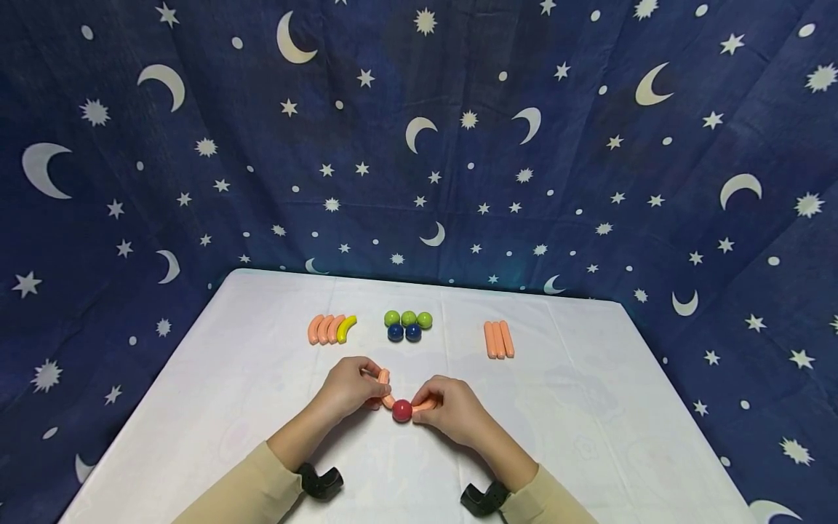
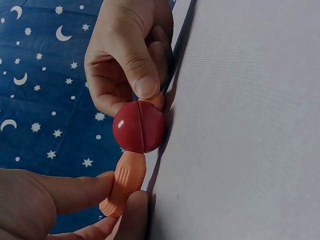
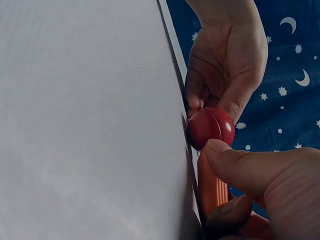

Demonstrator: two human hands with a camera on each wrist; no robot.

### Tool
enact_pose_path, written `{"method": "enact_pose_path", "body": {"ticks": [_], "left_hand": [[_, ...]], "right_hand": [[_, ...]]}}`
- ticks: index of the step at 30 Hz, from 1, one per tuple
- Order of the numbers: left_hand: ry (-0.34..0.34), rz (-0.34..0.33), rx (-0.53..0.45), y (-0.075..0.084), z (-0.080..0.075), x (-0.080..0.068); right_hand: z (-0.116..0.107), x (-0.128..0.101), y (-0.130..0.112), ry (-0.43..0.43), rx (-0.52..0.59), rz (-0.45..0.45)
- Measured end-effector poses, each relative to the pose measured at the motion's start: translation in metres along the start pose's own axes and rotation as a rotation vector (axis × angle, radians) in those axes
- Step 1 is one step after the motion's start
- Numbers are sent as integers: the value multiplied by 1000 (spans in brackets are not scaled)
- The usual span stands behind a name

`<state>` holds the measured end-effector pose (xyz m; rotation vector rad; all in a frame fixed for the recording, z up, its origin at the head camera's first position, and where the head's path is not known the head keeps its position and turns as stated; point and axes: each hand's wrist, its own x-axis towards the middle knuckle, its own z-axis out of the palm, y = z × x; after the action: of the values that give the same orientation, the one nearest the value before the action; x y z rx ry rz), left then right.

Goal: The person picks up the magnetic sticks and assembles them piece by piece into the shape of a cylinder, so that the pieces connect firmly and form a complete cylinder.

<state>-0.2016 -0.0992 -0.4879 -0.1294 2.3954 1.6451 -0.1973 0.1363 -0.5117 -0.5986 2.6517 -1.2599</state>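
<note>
A shiny red ball (image 1: 402, 410) with a seam round its middle sits between the two hands, low over the white table. On its left side, the left hand (image 1: 350, 387) pinches a curved salmon-coloured toy stick (image 2: 126, 182) between thumb and fingers, and the stick's end meets the ball. Thumb and fingers of the right hand (image 1: 453, 412) grip another salmon stick (image 3: 212, 187), seemingly straight, whose end touches the ball's other side. Fingers hide part of each stick.
Farther back on the white table (image 1: 589, 407) lie several curved salmon sticks (image 1: 324, 329) beside a yellow one (image 1: 347, 329). Three green balls (image 1: 409, 318) stand behind two blue balls (image 1: 413, 332). Three straight salmon sticks (image 1: 499, 339) lie to the right. A starry blue cloth (image 1: 458, 167) hangs behind.
</note>
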Motion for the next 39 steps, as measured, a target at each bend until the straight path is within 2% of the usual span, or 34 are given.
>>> {"method": "enact_pose_path", "body": {"ticks": [6,12,23,30,39], "left_hand": [[16,1,60,0,-1,0],[20,7,73,0,-3,0],[12,-4,39,-3,-4,0],[-2,-14,30,-6,-5,-3],[-42,12,10,-6,-7,1]], "right_hand": [[5,-1,-2,13,-10,-21],[6,0,-6,12,-4,-15],[-17,9,2,98,40,103],[-28,36,8,148,56,195],[-36,86,16,245,65,179]]}}
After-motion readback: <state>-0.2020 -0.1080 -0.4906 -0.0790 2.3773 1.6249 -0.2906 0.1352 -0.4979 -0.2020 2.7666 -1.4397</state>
